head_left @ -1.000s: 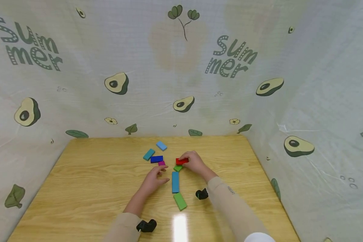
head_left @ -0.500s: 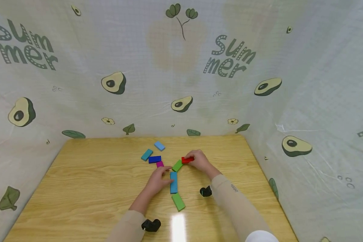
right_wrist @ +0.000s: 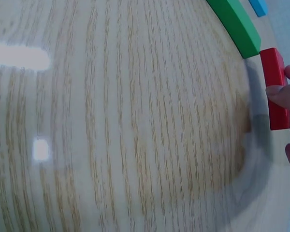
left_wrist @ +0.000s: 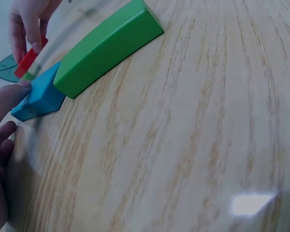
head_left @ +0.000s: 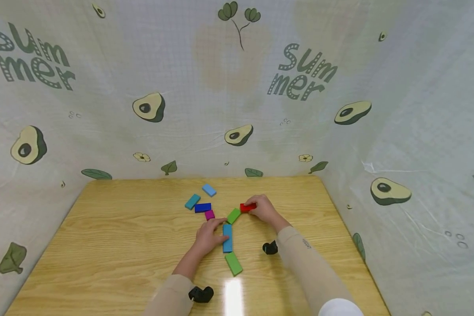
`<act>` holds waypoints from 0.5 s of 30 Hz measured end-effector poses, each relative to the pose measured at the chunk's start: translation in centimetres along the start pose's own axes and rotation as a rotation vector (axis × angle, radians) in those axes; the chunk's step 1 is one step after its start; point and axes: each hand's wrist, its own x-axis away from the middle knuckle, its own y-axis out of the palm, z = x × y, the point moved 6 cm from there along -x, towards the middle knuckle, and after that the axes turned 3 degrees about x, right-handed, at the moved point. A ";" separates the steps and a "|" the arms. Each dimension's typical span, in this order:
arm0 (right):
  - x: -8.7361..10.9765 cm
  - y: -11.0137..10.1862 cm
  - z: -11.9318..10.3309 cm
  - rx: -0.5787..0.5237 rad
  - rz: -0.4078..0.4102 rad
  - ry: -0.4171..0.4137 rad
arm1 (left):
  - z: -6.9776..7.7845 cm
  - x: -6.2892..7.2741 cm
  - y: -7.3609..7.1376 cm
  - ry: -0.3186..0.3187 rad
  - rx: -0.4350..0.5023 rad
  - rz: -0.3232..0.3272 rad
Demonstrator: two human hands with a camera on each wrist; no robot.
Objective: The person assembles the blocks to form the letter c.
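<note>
My right hand (head_left: 263,210) pinches a red block (head_left: 248,208) between thumb and fingers; in the right wrist view the thumb lies on the red block's (right_wrist: 274,92) near face. One end of that block meets a green block (head_left: 234,216). My left hand (head_left: 208,237) rests beside a long blue block (head_left: 227,238), its thumb touching the block and its index finger stretched toward the blue and green blocks' junction. In the left wrist view a fingertip lies on the blue block (left_wrist: 41,96). A second green block (head_left: 234,264) touches the blue one's near end.
Left of the hands' line lie a magenta block (head_left: 210,214), a dark blue block (head_left: 202,208), a teal block (head_left: 192,202) and a light blue block (head_left: 209,190). The wooden table (head_left: 114,245) is bounded by a patterned cloth (head_left: 197,145) behind and at both sides.
My right hand has moved right with the red block, off the top of the far green block to its end. My left hand has shifted right and now touches the long blue block.
</note>
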 end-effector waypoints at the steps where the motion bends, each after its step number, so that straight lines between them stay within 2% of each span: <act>1: 0.0 0.0 0.1 0.002 0.001 0.004 | 0.0 0.1 0.0 0.004 -0.003 0.000; 15: -0.3 0.5 1.0 0.051 -0.004 0.003 | -0.3 0.1 0.2 0.024 -0.017 -0.027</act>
